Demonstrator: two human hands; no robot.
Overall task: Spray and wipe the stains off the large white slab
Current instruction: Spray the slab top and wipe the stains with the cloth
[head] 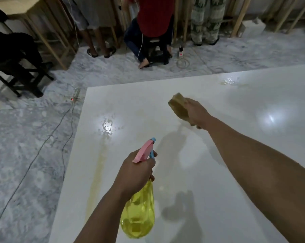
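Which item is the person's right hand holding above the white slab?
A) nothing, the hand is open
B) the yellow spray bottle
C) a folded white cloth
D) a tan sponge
D: the right hand has its grip around a tan sponge held over the slab, while the left hand holds the yellow spray bottle by its pink and blue trigger head.

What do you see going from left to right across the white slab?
Yellowish streak → wet shiny patch → left hand gripping the spray bottle → right hand holding the sponge → far wet spot.
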